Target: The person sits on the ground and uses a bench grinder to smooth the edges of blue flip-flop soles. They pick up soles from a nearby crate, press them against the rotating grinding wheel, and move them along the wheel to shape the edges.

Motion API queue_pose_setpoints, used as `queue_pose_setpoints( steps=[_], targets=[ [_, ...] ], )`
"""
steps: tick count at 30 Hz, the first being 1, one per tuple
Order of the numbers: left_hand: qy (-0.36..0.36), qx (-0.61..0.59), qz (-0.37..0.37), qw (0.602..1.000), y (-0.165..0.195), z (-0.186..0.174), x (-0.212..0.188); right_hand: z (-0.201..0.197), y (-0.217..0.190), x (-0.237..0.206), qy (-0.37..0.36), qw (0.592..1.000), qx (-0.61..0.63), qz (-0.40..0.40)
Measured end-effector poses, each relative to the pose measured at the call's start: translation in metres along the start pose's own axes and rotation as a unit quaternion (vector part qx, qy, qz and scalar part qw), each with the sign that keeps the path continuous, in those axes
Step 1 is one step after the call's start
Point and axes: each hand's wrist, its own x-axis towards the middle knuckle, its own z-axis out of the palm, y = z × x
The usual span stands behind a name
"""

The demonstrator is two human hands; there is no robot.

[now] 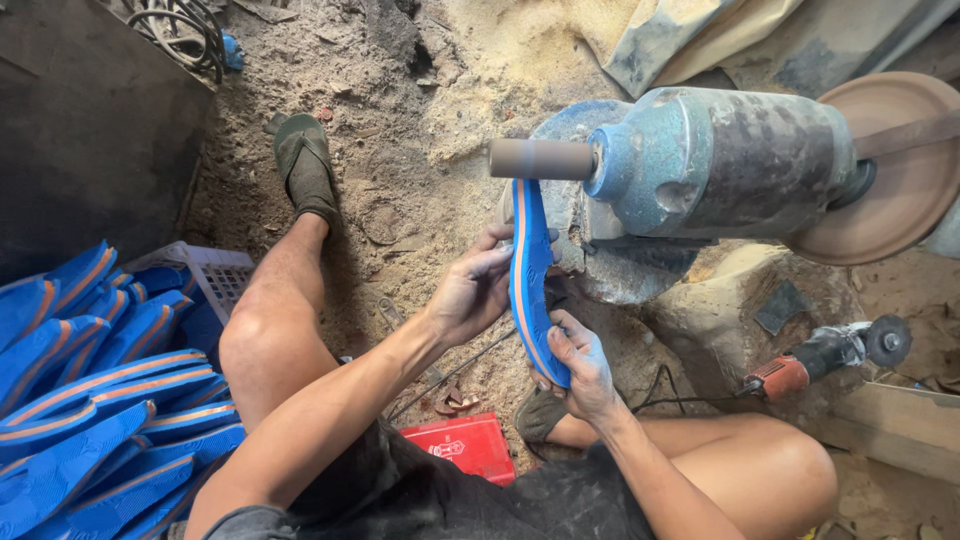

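Note:
A blue sandal sole with an orange edge stripe stands on edge between my hands. Its far tip presses up against the brown sanding drum that sticks out of a blue-grey motor. My left hand grips the sole's left face near the middle. My right hand, dusted blue, holds its near end. My bare knees sit on either side.
A pile of blue and orange soles lies in a white basket at the left. A red box sits between my legs. An angle grinder lies at the right, with a large disc behind it. My foot wears a green sandal on the sawdust floor.

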Motion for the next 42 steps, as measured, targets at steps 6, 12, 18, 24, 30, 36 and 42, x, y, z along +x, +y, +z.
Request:
queue_pose_setpoints(
  steps=[6,12,18,24,30,36,42],
  targets=[
    [-0.046,0.024,-0.004,0.999,0.002,0.004,-0.012,-0.020,0.003,-0.011,-0.067,0.997,-0.034,-0.012],
    [-0.046,0.088,-0.023,0.995,0.005,-0.013,-0.018,0.001,-0.016,-0.011,-0.145,0.989,-0.029,-0.011],
    [0.184,0.207,0.072,0.958,-0.003,-0.047,0.030,0.044,-0.037,0.043,-0.016,0.957,-0.288,-0.024],
    [0.113,0.088,0.159,0.977,0.021,-0.058,0.086,0.070,-0.060,0.104,0.037,0.972,-0.226,-0.052],
    [0.116,0.062,0.186,0.974,0.045,-0.052,0.117,0.076,-0.075,0.138,0.042,0.977,-0.192,-0.080],
    [0.172,0.062,0.186,0.965,0.052,-0.045,0.133,0.079,-0.081,0.148,0.062,0.980,-0.164,-0.098],
    [0.112,0.078,0.199,0.971,0.043,-0.052,0.126,0.082,-0.077,0.135,0.051,0.972,-0.204,-0.102]
  ],
)
